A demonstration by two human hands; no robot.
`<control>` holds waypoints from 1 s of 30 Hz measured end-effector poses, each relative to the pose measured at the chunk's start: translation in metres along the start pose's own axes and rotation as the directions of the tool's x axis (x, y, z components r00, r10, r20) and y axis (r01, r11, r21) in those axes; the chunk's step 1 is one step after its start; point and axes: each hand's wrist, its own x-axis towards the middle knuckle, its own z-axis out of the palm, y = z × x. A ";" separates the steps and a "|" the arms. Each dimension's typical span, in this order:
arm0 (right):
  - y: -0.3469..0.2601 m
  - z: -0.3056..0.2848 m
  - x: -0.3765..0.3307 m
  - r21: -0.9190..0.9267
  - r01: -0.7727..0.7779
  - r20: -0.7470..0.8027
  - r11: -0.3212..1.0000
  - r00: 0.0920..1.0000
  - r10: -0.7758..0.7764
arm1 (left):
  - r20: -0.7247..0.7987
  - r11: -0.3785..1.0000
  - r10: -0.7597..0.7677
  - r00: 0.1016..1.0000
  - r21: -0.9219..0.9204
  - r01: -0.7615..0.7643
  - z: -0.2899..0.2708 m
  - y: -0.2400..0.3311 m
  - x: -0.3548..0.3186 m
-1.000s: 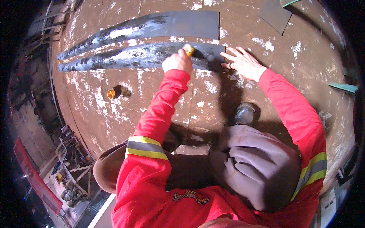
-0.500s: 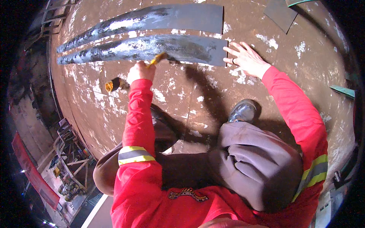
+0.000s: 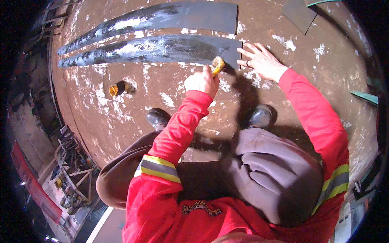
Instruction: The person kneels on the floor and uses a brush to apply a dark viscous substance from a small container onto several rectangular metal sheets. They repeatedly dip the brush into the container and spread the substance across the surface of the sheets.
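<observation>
My left hand (image 3: 202, 83) grips a paint brush (image 3: 219, 65) with a yellow handle and pale bristles. The bristles are at the near edge of a long grey strip (image 3: 233, 51), close to its right end; whether they touch cannot be told. Wet, shiny dark coating covers most of this strip, while its right end is bare grey. Fingers spread, my right hand (image 3: 262, 62) rests with its fingertips at the strip's right end. Beyond lies a second grey strip (image 3: 219, 16), also coated dark over its left part. A small orange-rimmed cup (image 3: 114, 90) stands on the floor to the left.
Brown flooring (image 3: 178, 133) with white blotches surrounds the strips. A grey sheet piece (image 3: 300, 14) lies at the far right, and a green-edged piece (image 3: 364, 97) is nearer. Beyond the floor's left edge, wooden framing (image 3: 77, 162) and a red banner (image 3: 32, 182) show.
My left hand has carried the brush rightward along the near strip toward its right end. My right hand has stayed at the strip's end.
</observation>
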 end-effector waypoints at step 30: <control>0.004 0.008 -0.001 0.024 -0.017 -0.008 1.000 1.000 0.017 | 0.038 0.999 -0.038 0.999 0.008 0.038 -0.035 0.025 0.074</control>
